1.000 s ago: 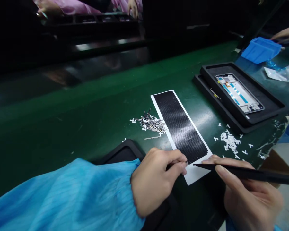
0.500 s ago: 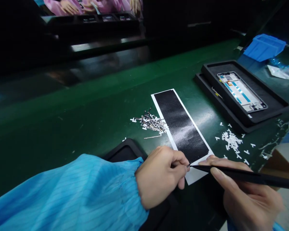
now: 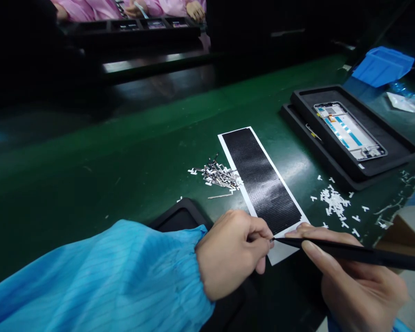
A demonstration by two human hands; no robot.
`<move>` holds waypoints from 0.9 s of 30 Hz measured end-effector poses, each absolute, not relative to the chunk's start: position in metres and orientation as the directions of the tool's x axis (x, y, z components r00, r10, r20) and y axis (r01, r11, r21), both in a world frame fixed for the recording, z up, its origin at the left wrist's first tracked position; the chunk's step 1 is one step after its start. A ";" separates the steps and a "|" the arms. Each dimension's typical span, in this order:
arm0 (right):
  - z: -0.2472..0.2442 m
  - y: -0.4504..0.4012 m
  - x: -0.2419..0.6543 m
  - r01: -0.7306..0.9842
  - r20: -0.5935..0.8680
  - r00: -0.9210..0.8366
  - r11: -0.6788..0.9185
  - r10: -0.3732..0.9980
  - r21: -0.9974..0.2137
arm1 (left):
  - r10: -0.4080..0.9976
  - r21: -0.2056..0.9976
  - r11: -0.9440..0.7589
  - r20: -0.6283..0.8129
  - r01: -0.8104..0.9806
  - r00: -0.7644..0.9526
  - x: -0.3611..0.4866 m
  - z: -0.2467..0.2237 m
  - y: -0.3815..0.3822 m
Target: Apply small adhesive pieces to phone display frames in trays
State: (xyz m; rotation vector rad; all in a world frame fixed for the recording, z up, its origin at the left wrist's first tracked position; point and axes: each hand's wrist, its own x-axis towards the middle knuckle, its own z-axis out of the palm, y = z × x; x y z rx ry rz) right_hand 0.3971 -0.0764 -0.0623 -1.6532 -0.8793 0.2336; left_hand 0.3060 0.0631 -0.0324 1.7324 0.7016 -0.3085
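My left hand (image 3: 233, 253) is closed in a pinch over the near end of a white-edged sheet (image 3: 287, 251) covered in fine black strips (image 3: 259, 177). A tiny dark piece shows at its fingertips, too small to name. My right hand (image 3: 356, 276) grips black tweezers (image 3: 352, 250), whose tip meets that piece at my left fingertips. Left of the sheet lies a pile of thin metallic strips (image 3: 219, 176) with white tabs, partly against the sheet's edge. Small white tabs (image 3: 335, 201) are scattered to its right.
Two stacked black trays (image 3: 394, 170) stand at the right, the upper holding a phone frame (image 3: 351, 131). Behind them is a blue bin (image 3: 383, 67). Another black tray (image 3: 183, 212) is partly under my left sleeve. Across the table, people in pink sleeves (image 3: 100, 9) work.
The view has shifted very slightly. Both my hands keep the same pose, with the tweezers' tip still at my left fingertips. Across the table, the people's hands have moved a little.
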 end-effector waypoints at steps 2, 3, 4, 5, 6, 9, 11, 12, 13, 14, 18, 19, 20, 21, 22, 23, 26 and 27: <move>-0.062 -0.076 0.395 0.383 0.281 0.739 -0.040 0.612 -0.923 | 0.286 0.787 -0.136 -0.550 0.602 0.784 0.306 -0.031 0.063; -0.062 -0.076 0.394 0.361 0.271 0.766 -0.042 0.583 -0.931 | 0.284 0.786 -0.135 -0.552 0.603 0.784 0.306 -0.031 0.063; -0.062 -0.076 0.394 0.352 0.269 0.776 -0.038 0.570 -0.935 | 0.284 0.784 -0.135 -0.555 0.606 0.781 0.306 -0.030 0.063; -0.063 -0.076 0.395 0.361 0.276 0.764 -0.031 0.584 -0.932 | 0.288 0.782 -0.135 -0.557 0.609 0.779 0.306 -0.030 0.063; -0.063 -0.077 0.396 0.384 0.292 0.738 -0.022 0.609 -0.923 | 0.290 0.780 -0.132 -0.560 0.612 0.776 0.306 -0.030 0.063; -0.064 -0.079 0.402 0.450 0.329 0.659 -0.004 0.676 -0.893 | 0.294 0.782 -0.130 -0.557 0.610 0.777 0.306 -0.030 0.062; -0.064 -0.079 0.405 0.455 0.330 0.651 -0.003 0.684 -0.890 | 0.290 0.784 -0.132 -0.554 0.606 0.780 0.306 -0.031 0.062; -0.064 -0.079 0.404 0.446 0.324 0.657 -0.005 0.681 -0.895 | 0.290 0.783 -0.134 -0.555 0.608 0.780 0.306 -0.032 0.062; -0.064 -0.078 0.403 0.432 0.312 0.670 -0.011 0.673 -0.902 | 0.291 0.782 -0.135 -0.555 0.608 0.779 0.306 -0.032 0.063; -0.064 -0.077 0.401 0.413 0.300 0.692 -0.020 0.657 -0.911 | 0.293 0.786 -0.135 -0.549 0.603 0.782 0.306 -0.033 0.063; -0.061 -0.073 0.390 0.319 0.237 0.797 -0.054 0.555 -0.946 | 0.303 0.805 -0.143 -0.518 0.576 0.800 0.304 -0.035 0.062; -0.061 -0.072 0.388 0.311 0.229 0.803 -0.059 0.549 -0.949 | 0.302 0.811 -0.140 -0.512 0.569 0.804 0.303 -0.035 0.062; -0.060 -0.072 0.387 0.310 0.227 0.805 -0.063 0.548 -0.949 | 0.302 0.815 -0.136 -0.507 0.563 0.807 0.302 -0.036 0.062; -0.060 -0.072 0.386 0.313 0.227 0.805 -0.066 0.547 -0.948 | 0.305 0.819 -0.130 -0.503 0.558 0.809 0.301 -0.036 0.061; -0.060 -0.072 0.385 0.315 0.228 0.806 -0.070 0.546 -0.947 | 0.309 0.825 -0.124 -0.496 0.552 0.811 0.300 -0.037 0.061; -0.060 -0.072 0.385 0.317 0.229 0.806 -0.071 0.546 -0.946 | 0.314 0.827 -0.120 -0.494 0.550 0.811 0.300 -0.037 0.061; -0.061 -0.073 0.388 0.323 0.232 0.800 -0.072 0.554 -0.944 | 0.329 0.814 -0.115 -0.509 0.569 0.795 0.301 -0.036 0.061; -0.062 -0.074 0.390 0.331 0.240 0.791 -0.064 0.563 -0.942 | 0.330 0.811 -0.113 -0.515 0.575 0.791 0.301 -0.036 0.062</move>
